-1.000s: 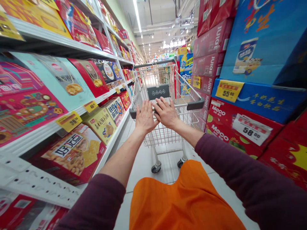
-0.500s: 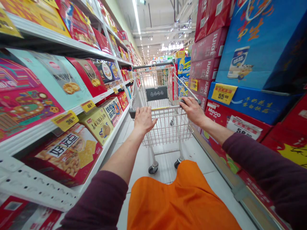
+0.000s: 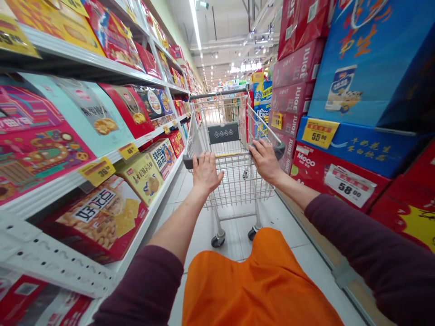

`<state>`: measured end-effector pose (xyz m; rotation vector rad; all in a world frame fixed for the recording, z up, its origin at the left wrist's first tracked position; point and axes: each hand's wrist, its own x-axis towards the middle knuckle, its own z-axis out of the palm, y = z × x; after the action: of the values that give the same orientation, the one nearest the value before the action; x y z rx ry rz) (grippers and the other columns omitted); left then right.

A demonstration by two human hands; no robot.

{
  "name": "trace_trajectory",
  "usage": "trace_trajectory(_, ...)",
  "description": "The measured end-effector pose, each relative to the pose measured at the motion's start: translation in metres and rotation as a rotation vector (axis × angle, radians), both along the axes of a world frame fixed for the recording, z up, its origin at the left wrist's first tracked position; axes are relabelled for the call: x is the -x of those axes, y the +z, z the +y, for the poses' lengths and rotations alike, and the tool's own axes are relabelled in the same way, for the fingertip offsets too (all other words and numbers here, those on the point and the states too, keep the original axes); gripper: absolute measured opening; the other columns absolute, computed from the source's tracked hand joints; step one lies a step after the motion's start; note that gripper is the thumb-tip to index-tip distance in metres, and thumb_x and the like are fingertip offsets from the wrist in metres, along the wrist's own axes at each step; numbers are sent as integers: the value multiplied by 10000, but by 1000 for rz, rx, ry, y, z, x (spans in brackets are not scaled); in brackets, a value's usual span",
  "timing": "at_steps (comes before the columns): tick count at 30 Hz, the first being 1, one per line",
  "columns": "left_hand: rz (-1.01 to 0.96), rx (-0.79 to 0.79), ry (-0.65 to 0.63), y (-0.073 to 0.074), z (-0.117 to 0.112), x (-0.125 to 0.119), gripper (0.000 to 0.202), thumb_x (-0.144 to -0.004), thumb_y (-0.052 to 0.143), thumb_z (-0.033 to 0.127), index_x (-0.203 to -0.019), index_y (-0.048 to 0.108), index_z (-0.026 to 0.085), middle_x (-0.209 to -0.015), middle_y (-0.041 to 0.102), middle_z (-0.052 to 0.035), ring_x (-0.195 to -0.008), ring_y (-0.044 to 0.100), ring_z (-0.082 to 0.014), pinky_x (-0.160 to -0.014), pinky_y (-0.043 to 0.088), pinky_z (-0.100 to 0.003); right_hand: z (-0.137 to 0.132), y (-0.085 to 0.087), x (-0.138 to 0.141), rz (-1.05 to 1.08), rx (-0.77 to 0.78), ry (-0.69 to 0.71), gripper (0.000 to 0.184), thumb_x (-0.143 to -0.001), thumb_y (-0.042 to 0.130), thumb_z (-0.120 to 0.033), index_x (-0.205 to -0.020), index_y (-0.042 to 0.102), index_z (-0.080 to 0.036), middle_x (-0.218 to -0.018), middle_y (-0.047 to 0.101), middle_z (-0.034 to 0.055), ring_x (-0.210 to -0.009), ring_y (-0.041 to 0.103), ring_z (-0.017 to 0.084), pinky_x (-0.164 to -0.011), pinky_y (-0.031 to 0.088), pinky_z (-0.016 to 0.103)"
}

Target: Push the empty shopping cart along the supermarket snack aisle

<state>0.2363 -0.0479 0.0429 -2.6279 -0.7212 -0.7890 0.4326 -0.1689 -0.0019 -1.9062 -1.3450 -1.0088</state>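
A wire shopping cart [image 3: 234,181] stands in front of me in a shop aisle, its basket holding nothing I can see. My left hand [image 3: 205,172] rests on the left part of the cart's grey handle bar [image 3: 189,160], fingers curled over it. My right hand [image 3: 265,159] grips the right part of the same bar, fingers wrapped round it. Both forearms are bare, with dark purple sleeves pushed up, and an orange garment [image 3: 258,285] shows below them.
White shelves [image 3: 136,151] on the left carry boxed biscuits and snacks with yellow price tags [image 3: 97,171]. Stacked red and blue gift boxes [image 3: 343,108] with price labels rise on the right. Pale floor tiles [image 3: 234,235] run down the narrow aisle ahead.
My hands have moved apart from the middle of the handle; the right hand went to the bar's right end and closed on it. The cart sits slightly further from me.
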Motion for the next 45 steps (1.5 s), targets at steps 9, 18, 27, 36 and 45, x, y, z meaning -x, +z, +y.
trace_trajectory(9,-22,-32,-25,-1,20,17,627,-783,583,295,-1384,430,198,-1528,380,-147,-1420,311,-341,-1162,206,-580,-14,8,-2,-57,107,7,413,-951,379,-185,-1310,574,-240,-1432,514,79,-1337,416,267,-1108,316,545)
trace_trajectory(18,-68,27,-42,-4,18,14,687,-779,572,266,-1410,362,93,-1418,475,-187,-1350,389,-324,-1196,171,-547,-22,0,-25,-20,-28,-4,394,-923,398,-210,-1251,617,-227,-1352,560,98,-1231,501,259,-1047,402,519)
trace_trajectory(27,-36,9,-55,-2,14,14,721,-747,592,273,-1405,362,85,-1443,457,-196,-1368,371,-338,-1187,181,-566,46,6,54,-3,46,83,386,-985,354,-239,-1284,594,-284,-1427,506,58,-1315,428,233,-1115,336,459)
trace_trajectory(36,-47,74,40,-1,24,31,703,-748,534,170,-1412,339,43,-1497,400,-201,-1425,298,-330,-1196,216,-501,22,4,13,9,-56,171,350,-972,388,-269,-1205,649,-242,-1298,592,110,-1153,543,254,-1026,419,479)
trace_trajectory(45,-114,100,-65,-3,29,29,700,-703,575,137,-1369,380,42,-1442,467,-207,-1394,361,-328,-1188,270,-480,63,6,67,76,-79,229,347,-973,400,-224,-1201,661,-250,-1339,584,94,-1237,513,232,-1082,390,436)
